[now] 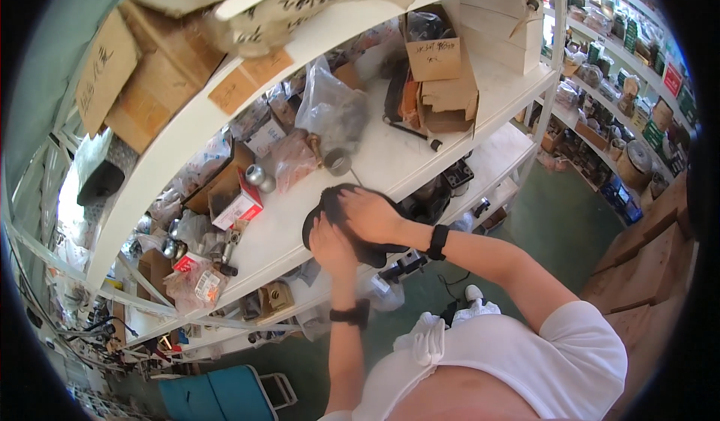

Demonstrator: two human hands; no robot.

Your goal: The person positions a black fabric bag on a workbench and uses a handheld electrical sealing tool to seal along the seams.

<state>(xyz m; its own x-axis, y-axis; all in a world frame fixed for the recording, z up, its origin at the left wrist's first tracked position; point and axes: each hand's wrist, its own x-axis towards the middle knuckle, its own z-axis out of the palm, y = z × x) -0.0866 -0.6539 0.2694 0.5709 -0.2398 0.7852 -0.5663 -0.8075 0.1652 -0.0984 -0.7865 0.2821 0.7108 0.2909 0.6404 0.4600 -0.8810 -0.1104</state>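
Observation:
Both my hands are at a black, rounded thing, held over the front edge of a white shelf. Its curved rim shows around my fingers, but I cannot make out its exact kind. My left hand grips its near left side, fingers bent against it. From the right, my right hand wraps over its top, with the fingertips pressed near the left hand's. The undersides of both hands are hidden. A short grey metal ring sits on the shelf just beyond, beside a clear plastic bag.
An upper shelf with an open cardboard box overhangs the left. More cartons stand on the shelf ahead. A red-and-white box and bagged parts lie left. Below is a blue folding chair; stocked racks line the right.

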